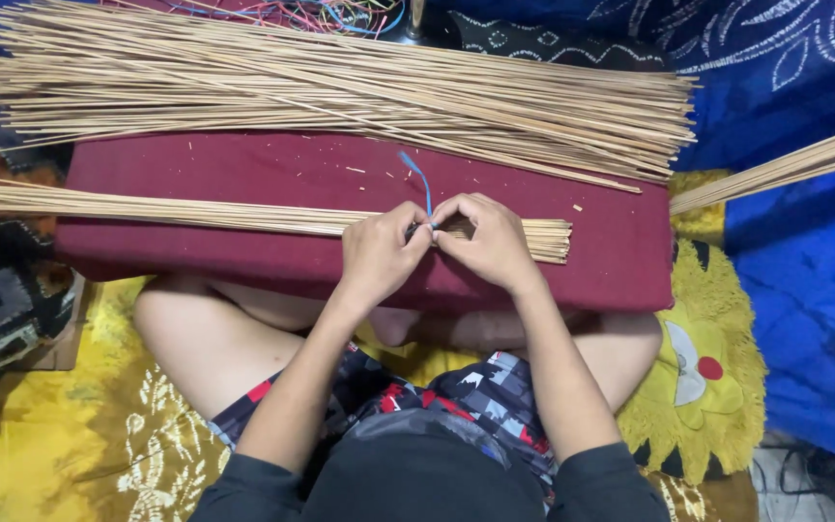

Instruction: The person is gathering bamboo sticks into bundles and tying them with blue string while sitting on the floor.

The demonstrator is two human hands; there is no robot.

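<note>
Both hands, left hand (pixel 379 253) and right hand (pixel 490 242), pinch blue tie (pixel 417 179) around stick bundle (pixel 195 213).

A large loose heap of thin pale wooden sticks (pixel 340 82) lies across the far edge of a dark red padded cushion (pixel 620 251). A tangle of coloured wires (pixel 331 14) sits beyond the heap. A deep blue patterned cloth (pixel 804 251) covers the right side, with a fuzzy yellow plush toy (pixel 703 377) just beside the cushion. A yellow printed mat (pixel 70 435) spreads below.
</note>
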